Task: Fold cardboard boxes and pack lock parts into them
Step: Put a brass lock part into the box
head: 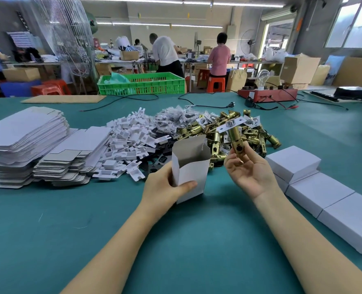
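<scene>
My left hand grips a small white cardboard box, held upright with its top flaps open and its inside empty. To its right, my right hand pinches a brass latch bolt by its lower end, the silver faceplate pointing up and away. A heap of the same brass latches lies on the green table just behind both hands. Left of that heap sit white plastic inserts and small bagged parts.
Flat unfolded box blanks are stacked at the left. A row of closed white boxes runs along the right. Cables, a red tester box and a green crate stand at the table's far edge. People work at benches beyond.
</scene>
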`<action>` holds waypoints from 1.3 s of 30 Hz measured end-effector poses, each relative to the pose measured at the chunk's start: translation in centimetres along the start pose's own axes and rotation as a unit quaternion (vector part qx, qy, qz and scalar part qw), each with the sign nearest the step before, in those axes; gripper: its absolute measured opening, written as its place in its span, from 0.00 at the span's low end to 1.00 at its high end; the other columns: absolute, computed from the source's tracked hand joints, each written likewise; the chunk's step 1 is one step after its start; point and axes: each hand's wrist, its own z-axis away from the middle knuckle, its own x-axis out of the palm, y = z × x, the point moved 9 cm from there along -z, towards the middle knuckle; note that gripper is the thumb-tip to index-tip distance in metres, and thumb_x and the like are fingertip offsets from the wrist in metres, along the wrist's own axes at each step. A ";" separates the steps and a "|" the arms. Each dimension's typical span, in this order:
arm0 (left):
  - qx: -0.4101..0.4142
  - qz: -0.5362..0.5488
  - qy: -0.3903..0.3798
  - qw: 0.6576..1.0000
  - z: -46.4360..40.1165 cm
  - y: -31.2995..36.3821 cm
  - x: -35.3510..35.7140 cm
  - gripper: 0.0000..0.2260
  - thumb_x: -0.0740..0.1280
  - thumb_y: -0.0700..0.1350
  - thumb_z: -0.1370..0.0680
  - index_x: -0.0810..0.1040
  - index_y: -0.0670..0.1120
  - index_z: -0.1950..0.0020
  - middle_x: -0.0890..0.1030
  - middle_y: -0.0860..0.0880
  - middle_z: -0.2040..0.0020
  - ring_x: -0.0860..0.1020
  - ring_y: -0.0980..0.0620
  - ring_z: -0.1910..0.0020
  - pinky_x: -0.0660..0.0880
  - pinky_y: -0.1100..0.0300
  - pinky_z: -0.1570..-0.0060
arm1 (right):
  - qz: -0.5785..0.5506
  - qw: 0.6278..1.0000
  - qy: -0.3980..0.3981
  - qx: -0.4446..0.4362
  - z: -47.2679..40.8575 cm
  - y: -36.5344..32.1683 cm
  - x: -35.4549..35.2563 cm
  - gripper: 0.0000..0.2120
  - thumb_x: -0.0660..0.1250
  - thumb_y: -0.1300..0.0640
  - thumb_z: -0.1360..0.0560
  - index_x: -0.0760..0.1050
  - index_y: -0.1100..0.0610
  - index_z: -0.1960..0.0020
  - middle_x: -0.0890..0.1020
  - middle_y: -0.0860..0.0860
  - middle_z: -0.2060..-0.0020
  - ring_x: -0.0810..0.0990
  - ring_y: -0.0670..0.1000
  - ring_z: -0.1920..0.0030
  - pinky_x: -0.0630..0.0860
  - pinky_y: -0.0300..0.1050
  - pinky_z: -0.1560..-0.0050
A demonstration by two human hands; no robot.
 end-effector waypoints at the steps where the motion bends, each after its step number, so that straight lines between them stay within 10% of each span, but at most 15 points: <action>1: 0.000 -0.005 -0.002 1.000 0.0 0.0 0.1 0.15 0.79 0.48 0.31 0.78 0.64 0.53 0.83 0.65 0.55 0.80 0.62 0.54 0.77 0.58 0.51 | 0.027 1.000 -0.010 -0.006 0.1 -0.2 0.4 0.13 0.69 0.56 0.31 0.75 0.65 0.52 0.77 0.56 0.65 0.74 0.49 0.67 0.75 0.36 0.71; 16: -0.004 -0.022 0.007 1.000 -0.2 -0.1 -0.1 0.17 0.78 0.47 0.31 0.77 0.65 0.53 0.82 0.66 0.55 0.80 0.64 0.55 0.78 0.58 0.51 | 0.446 0.871 -0.055 -0.200 3.1 -2.6 5.8 0.08 0.70 0.53 0.31 0.83 0.58 0.58 0.82 0.54 0.65 0.78 0.49 0.66 0.76 0.37 0.66; 24: -0.008 -0.011 0.018 1.000 0.0 0.3 0.1 0.23 0.75 0.58 0.38 0.79 0.48 0.48 0.83 0.49 0.54 0.80 0.45 0.53 0.77 0.42 0.48 | 0.682 0.638 -0.020 -0.357 5.1 -3.6 10.5 0.06 0.71 0.52 0.26 0.81 0.53 0.60 0.80 0.53 0.69 0.76 0.49 0.68 0.76 0.49 0.62; 28: -0.020 -0.022 0.015 0.999 -0.1 0.0 0.1 0.15 0.76 0.55 0.36 0.79 0.57 0.51 0.83 0.59 0.56 0.81 0.55 0.55 0.78 0.45 0.49 | 0.772 0.502 -0.017 -0.390 5.3 -2.2 13.8 0.12 0.71 0.50 0.27 0.76 0.59 0.55 0.77 0.49 0.67 0.75 0.46 0.65 0.71 0.40 0.63; 39: -0.007 -0.050 0.025 0.998 0.1 0.4 0.0 0.22 0.73 0.60 0.36 0.79 0.47 0.49 0.83 0.49 0.57 0.80 0.45 0.56 0.77 0.42 0.51 | 0.844 0.358 -0.074 -0.392 5.1 1.4 17.4 0.14 0.69 0.54 0.25 0.68 0.63 0.52 0.77 0.58 0.64 0.73 0.58 0.62 0.69 0.51 0.62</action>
